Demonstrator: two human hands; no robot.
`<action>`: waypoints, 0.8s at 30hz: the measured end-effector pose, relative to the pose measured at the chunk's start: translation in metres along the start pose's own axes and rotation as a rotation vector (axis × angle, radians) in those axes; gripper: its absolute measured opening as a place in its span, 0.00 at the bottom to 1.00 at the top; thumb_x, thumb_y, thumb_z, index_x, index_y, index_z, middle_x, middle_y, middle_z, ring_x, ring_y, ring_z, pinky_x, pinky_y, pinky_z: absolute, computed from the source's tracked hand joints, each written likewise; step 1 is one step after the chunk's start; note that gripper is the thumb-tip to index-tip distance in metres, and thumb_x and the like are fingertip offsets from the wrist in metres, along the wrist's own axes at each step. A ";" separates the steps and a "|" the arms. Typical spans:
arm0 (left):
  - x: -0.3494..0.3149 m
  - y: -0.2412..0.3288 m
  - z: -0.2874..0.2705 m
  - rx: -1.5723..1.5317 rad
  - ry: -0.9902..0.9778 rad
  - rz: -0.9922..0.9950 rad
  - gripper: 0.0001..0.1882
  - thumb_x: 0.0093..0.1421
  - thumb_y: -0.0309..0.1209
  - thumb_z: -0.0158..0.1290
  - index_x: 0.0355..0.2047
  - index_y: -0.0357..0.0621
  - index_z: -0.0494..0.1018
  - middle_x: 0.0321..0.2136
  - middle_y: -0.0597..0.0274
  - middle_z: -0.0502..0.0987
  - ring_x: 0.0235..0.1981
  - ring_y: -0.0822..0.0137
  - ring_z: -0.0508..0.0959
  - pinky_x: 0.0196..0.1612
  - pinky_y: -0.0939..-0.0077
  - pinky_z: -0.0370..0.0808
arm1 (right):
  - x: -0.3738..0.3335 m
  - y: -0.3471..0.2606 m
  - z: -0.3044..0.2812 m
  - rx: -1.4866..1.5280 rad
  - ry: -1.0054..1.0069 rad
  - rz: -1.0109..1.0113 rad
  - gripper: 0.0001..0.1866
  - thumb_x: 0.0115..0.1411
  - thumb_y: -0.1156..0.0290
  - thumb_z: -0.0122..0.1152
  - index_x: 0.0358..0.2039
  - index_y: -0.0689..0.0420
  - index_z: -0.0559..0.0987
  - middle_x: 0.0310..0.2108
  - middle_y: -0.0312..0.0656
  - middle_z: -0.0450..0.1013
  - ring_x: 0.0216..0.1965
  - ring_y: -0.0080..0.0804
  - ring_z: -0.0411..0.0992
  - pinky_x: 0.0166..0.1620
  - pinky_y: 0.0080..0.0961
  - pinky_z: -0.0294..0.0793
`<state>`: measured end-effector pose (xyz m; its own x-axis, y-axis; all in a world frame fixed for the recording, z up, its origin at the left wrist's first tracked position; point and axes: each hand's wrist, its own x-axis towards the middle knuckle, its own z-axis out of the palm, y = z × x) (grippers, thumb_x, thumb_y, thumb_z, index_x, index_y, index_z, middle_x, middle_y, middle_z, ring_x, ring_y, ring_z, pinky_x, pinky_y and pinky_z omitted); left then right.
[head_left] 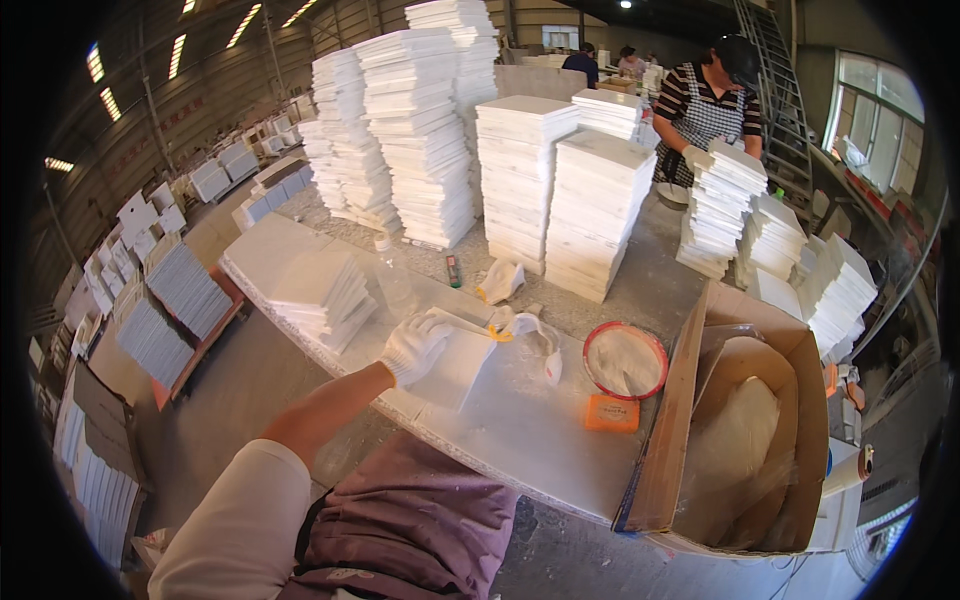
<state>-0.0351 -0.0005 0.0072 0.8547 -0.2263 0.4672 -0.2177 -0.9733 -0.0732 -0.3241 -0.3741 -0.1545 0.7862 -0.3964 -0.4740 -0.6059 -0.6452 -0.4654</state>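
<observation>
Gloved left hand (415,347) lies on a white tile (459,372), seemingly to steady it; can't tell its grip, right hand out of view

Counted by kind, the view comprises one gloved left hand (416,347), one white slab (458,378) beneath it, one clear bottle (396,285), one red-rimmed bowl (664,364), one orange packet (611,413), one cardboard box (668,435), one ladder (782,85), three other people (712,105) and, some being partly hidden, apparently six tall slab stacks (415,130).
</observation>
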 end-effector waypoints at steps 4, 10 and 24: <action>-0.002 -0.002 0.000 -0.033 0.037 0.033 0.14 0.56 0.31 0.54 0.44 0.47 0.75 0.45 0.59 0.77 0.50 0.53 0.75 0.53 0.57 0.73 | 0.003 0.001 0.001 -0.045 0.010 -0.032 0.24 0.70 0.52 0.38 0.38 0.54 0.80 0.36 0.54 0.79 0.39 0.56 0.77 0.44 0.51 0.74; -0.002 -0.006 0.002 -0.036 0.059 0.036 0.14 0.56 0.31 0.54 0.44 0.45 0.74 0.45 0.58 0.77 0.50 0.52 0.75 0.52 0.56 0.72 | 0.002 -0.003 0.009 -0.096 0.054 -0.041 0.23 0.69 0.52 0.38 0.39 0.53 0.80 0.36 0.54 0.79 0.39 0.56 0.77 0.44 0.51 0.74; -0.002 -0.017 0.014 -0.213 0.222 0.036 0.11 0.55 0.32 0.55 0.38 0.43 0.77 0.41 0.53 0.78 0.47 0.50 0.76 0.51 0.54 0.73 | -0.056 -0.019 0.029 -0.145 0.107 0.066 0.22 0.69 0.53 0.39 0.39 0.52 0.80 0.35 0.54 0.79 0.38 0.56 0.78 0.43 0.52 0.74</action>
<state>-0.0271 0.0161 -0.0046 0.7257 -0.2236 0.6507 -0.3601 -0.9292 0.0824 -0.3600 -0.3205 -0.1408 0.7586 -0.5028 -0.4144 -0.6386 -0.7001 -0.3195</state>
